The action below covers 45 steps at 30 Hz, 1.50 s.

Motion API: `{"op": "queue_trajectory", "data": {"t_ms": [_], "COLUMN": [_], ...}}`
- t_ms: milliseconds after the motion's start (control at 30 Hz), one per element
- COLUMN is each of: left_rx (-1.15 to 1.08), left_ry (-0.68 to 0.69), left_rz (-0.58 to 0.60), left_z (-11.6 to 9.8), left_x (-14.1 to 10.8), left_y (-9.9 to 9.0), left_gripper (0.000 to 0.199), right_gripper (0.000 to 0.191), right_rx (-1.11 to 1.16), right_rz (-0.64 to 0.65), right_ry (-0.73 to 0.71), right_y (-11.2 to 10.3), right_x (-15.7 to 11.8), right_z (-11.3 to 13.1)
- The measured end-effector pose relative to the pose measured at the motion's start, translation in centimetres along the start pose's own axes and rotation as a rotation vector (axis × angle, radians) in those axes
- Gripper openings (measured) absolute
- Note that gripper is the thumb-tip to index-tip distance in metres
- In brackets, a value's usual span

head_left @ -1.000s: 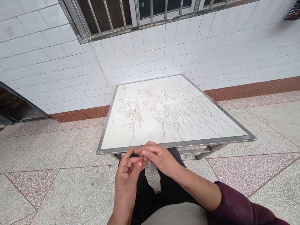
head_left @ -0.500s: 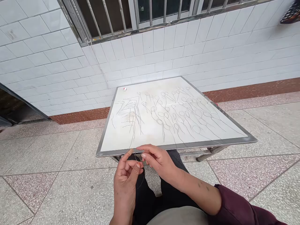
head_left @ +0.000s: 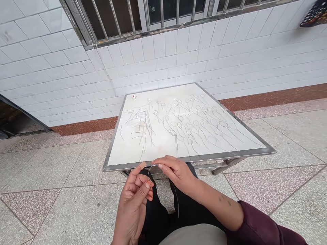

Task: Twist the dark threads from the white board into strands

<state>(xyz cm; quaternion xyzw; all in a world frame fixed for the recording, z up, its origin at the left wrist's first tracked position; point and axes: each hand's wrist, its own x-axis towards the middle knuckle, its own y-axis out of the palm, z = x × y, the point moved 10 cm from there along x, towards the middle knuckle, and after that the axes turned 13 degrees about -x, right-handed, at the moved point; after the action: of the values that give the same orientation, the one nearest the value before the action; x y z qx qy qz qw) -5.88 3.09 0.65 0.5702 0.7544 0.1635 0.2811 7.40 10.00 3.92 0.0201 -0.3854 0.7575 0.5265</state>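
A thin wire point(head_left: 149, 171) arches between my two hands, just in front of the table's near edge. My left hand point(head_left: 136, 197) pinches one part of it between thumb and fingers, its index finger stretched upward with a tan wrap on the tip. Thumb and index finger of my right hand point(head_left: 176, 172) are closed on the wire's other part, and a loose tail point(head_left: 178, 200) hangs below over my dark trousers. On the white table point(head_left: 163, 154) lie several looped wires point(head_left: 212, 140) with long tails. Several bent, unlooped wires point(head_left: 143, 126) lie at the left.
A small white and red object point(head_left: 134, 97) sits at the table's far left corner. Behind the table rises a white tiled wall point(head_left: 153, 69) with a barred window point(head_left: 166, 15). Patterned cloth point(head_left: 315, 15) hangs at upper right. Speckled stone floor point(head_left: 84, 207) surrounds the table.
The wire now bends in an open arc between my hands. My right hand has moved slightly right, and the wire's tail now hangs below it. The view has shifted a little.
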Motion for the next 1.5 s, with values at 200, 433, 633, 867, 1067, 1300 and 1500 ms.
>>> {"op": "queue_trajectory", "data": {"t_ms": [200, 433, 633, 867, 1067, 1300, 1500], "left_rx": [0.002, 0.125, -0.069, -0.272, -0.287, -0.289, -0.277], "left_ry": [-0.072, -0.097, -0.194, -0.303, -0.303, -0.246, -0.239], "left_rz": [0.026, 0.062, 0.11, 0.11, 0.087, 0.011, 0.018], "left_z": [0.0, 0.3, 0.4, 0.7, 0.7, 0.3, -0.3], "left_x": [-0.1, -0.1, -0.2, -0.5, -1.2, -1.5, -2.1], "left_y": [0.1, 1.0, 1.3, 1.5, 1.6, 1.0, 0.7], "left_gripper": [0.056, 0.056, 0.058, 0.066, 0.068, 0.068, 0.064], "right_gripper": [0.029, 0.019, 0.022, 0.019, 0.017, 0.017, 0.019], "right_rx": [0.017, 0.035, -0.084, -0.126, -0.089, -0.082, -0.092], "right_rz": [0.004, -0.045, -0.103, -0.138, -0.116, -0.141, -0.13], "right_ry": [-0.072, -0.078, -0.19, -0.203, -0.16, -0.159, -0.16], "right_y": [-0.4, -0.8, -1.5, -1.8, -1.6, -2.0, -2.0], "right_x": [-0.4, -0.3, -0.6, -0.9, -0.9, -0.8, -0.8], "right_z": [0.7, 0.9, 1.6, 2.2, 2.1, 2.5, 3.0]}}
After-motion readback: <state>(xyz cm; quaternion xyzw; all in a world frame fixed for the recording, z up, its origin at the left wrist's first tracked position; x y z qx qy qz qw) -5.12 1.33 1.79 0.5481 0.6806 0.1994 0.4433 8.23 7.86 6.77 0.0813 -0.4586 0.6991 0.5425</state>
